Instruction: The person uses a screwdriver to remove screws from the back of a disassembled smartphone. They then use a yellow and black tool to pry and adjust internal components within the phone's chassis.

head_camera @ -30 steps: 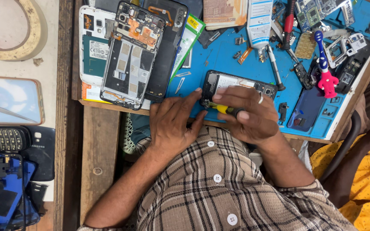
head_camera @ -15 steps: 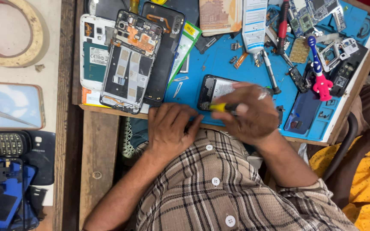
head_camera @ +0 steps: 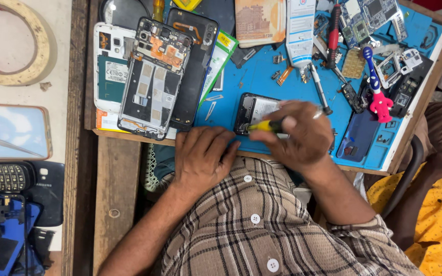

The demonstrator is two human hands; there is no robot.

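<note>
Yellow screwdriver (head_camera: 263, 125) in right hand (head_camera: 297, 135), tip on opened phone (head_camera: 256, 109).

The right hand (head_camera: 297, 134) hides most of the opened phone (head_camera: 254, 110); the yellow screwdriver (head_camera: 263, 125) tip is too small to tell.

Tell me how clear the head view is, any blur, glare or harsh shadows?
Head view: even, soft light with no harsh shadows; the blue mat and opened phone are sharp; the right hand with the yellow screwdriver is slightly soft; the left hand is crisp; pale glare lies on the phone case at left; edges bend a little.
</note>
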